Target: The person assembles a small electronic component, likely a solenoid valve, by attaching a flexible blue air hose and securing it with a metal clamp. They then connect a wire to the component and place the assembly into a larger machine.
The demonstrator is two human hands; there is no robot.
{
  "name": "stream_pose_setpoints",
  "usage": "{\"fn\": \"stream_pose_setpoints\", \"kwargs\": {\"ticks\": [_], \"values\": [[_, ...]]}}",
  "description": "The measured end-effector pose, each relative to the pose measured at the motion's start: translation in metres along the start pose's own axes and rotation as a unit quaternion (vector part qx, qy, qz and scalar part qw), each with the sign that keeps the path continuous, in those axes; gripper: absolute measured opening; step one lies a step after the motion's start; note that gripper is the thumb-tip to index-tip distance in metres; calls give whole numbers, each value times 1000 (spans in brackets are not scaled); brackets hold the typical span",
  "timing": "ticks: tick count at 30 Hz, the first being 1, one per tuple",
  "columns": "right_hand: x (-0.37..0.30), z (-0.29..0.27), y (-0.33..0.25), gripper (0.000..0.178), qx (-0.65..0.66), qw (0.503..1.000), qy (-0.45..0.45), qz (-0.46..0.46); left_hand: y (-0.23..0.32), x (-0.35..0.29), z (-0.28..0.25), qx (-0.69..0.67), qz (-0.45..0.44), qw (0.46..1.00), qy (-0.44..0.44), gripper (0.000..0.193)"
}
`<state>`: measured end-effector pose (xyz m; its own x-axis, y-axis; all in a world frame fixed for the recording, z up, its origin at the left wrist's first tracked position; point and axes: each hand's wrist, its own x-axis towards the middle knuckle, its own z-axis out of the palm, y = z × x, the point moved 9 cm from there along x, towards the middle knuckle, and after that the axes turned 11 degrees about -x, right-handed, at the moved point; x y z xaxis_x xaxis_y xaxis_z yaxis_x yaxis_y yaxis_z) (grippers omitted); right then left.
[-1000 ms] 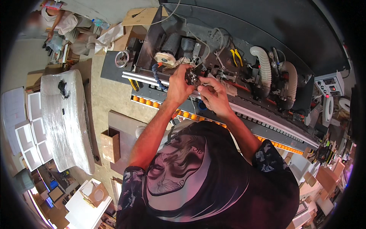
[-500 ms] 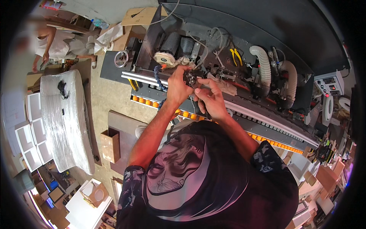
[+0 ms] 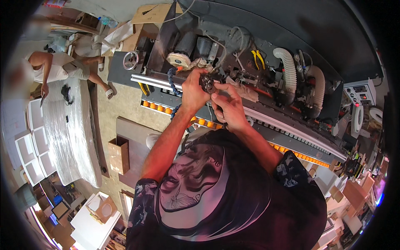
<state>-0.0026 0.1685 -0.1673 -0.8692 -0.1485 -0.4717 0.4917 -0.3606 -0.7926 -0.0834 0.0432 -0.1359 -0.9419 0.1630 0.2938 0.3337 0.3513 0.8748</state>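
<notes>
Metal assembly [image 3: 207, 83], small and dark, sits just beyond the pale rail [image 3: 154, 81] of an open machine [image 3: 262, 27], within the left hand's [image 3: 193, 93] curled grip. The right hand's [image 3: 230, 109] fingertips bunch narrowly beside it; whether they pinch anything, I cannot tell. A loosened left hold could drop pieces into the machinery.

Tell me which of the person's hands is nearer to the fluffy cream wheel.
Left. The left hand is below and to the right of the fluffy cream wheel in the picture; the right hand is farther right and lower.
</notes>
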Motion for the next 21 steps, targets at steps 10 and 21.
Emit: {"fn": "stream_pose_setpoints", "kwargs": {"ticks": [10,21], "values": [[-4,10,7,32,51,998,28,-15,-2,1,-1,0,-1,1000,-15,60],[-8,1,-11,31,-108,994,-24,-15,-11,2,-6,-25,-64,997,-33,63]]}}
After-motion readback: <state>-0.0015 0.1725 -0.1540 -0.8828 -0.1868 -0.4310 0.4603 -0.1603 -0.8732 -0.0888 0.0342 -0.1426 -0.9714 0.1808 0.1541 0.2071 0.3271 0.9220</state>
